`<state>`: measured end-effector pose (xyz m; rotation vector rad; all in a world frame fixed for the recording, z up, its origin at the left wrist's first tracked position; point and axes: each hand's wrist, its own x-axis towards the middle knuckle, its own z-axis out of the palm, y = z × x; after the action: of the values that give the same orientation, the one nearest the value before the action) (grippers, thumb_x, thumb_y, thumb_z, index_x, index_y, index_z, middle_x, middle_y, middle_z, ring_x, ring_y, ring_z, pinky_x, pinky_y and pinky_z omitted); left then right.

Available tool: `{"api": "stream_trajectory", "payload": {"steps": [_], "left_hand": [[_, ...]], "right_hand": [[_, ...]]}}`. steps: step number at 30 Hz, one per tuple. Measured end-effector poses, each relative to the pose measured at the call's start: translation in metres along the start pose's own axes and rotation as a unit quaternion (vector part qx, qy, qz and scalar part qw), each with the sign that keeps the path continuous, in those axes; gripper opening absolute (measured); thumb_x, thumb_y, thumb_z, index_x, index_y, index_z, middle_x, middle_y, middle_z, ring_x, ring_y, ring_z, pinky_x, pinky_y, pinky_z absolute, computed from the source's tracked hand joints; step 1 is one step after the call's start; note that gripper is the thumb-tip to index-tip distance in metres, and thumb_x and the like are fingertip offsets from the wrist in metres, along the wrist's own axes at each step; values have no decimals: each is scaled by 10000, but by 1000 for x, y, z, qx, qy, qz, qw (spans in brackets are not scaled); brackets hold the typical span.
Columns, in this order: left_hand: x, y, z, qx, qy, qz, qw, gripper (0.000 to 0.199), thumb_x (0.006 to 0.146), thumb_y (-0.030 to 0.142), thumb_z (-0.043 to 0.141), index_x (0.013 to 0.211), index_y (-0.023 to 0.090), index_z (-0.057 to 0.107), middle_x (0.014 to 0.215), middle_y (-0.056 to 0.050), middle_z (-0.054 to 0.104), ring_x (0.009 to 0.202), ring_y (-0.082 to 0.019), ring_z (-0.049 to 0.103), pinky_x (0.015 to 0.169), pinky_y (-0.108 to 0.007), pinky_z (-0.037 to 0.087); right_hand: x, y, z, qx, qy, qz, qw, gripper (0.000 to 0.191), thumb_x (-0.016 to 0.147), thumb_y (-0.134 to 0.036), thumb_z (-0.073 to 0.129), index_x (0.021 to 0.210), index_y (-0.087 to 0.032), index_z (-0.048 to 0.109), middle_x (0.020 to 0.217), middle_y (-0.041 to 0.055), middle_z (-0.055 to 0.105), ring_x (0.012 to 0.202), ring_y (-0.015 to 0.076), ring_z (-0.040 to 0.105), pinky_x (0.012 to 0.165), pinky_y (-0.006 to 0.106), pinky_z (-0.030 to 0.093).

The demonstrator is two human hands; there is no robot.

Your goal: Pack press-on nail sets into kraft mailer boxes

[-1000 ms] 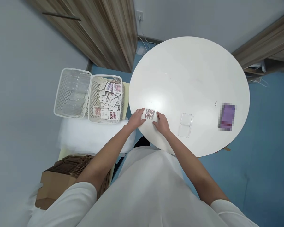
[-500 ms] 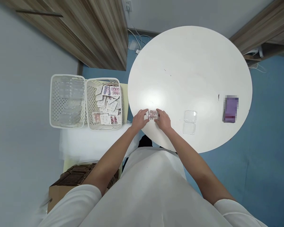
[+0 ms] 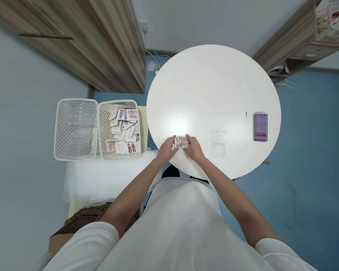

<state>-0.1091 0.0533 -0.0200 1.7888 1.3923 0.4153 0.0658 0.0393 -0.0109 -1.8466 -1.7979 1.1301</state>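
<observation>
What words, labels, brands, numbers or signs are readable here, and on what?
None can be read.
White printed cards in the white plastic basket: too small.
Small white card with two rows of shiny pieces, between left hand and right hand: no legible text.
Purple rectangular item on the round white table: pixelated, unreadable.

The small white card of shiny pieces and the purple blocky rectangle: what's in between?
In the head view: the bare right hand, an open clear plastic case, then a small dark tabletop mark.

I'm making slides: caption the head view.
Left hand and right hand hold a patterned card at a white table, open clear case nearby.
</observation>
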Motion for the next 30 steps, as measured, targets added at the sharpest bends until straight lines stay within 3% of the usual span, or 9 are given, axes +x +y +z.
{"api": "stream_trajectory", "payload": {"steps": [8, 12, 17, 21, 25, 30], "left_hand": [[1, 51, 48, -29, -77, 54, 995, 585, 687, 203, 619, 1223, 227, 386, 950, -31, 552, 755, -158, 539, 696, -317, 463], [8, 77, 74, -22, -100, 72, 992, 572, 676, 246, 645, 1200, 226, 417, 958, -43, 555, 803, -183, 552, 700, -328, 469], [18, 98, 103, 11, -108, 62, 992, 587, 665, 284, 666, 1198, 228, 426, 1024, -68, 531, 870, -209, 547, 725, -335, 464], [20, 108, 119, 32, -112, 18, 993, 602, 692, 278, 639, 1236, 226, 386, 1038, -66, 516, 843, -191, 553, 719, -325, 465], [20, 117, 126, 28, -115, -8, 993, 625, 707, 232, 620, 1267, 237, 342, 991, -36, 524, 765, -150, 549, 699, -298, 467], [20, 118, 127, 28, -110, 9, 993, 595, 725, 242, 611, 1262, 234, 357, 990, -36, 508, 765, -135, 541, 704, -287, 468]], "right_hand": [[-63, 47, -48, 9, 24, 21, 999, 661, 739, -182, 529, 1331, -272, 247, 1063, 67, 447, 910, 191, 506, 768, 377, 467], [-82, 77, -78, 13, 15, 21, 1000, 654, 749, -216, 539, 1330, -285, 248, 1067, 61, 454, 915, 190, 507, 781, 379, 464], [-84, 114, -109, -3, -7, 5, 1000, 654, 720, -255, 597, 1304, -298, 305, 1069, 62, 455, 1032, 233, 449, 872, 429, 417], [-78, 131, -116, 12, -13, 19, 1000, 658, 696, -230, 618, 1287, -307, 338, 1123, 66, 401, 1074, 237, 428, 881, 415, 422], [-76, 136, -117, 50, -20, 37, 998, 653, 715, -189, 585, 1302, -300, 320, 1126, 67, 402, 1015, 213, 473, 832, 379, 465], [-73, 140, -123, 60, -39, 3, 997, 641, 726, -158, 566, 1309, -270, 323, 1139, 81, 412, 1028, 224, 478, 843, 385, 468]]}}
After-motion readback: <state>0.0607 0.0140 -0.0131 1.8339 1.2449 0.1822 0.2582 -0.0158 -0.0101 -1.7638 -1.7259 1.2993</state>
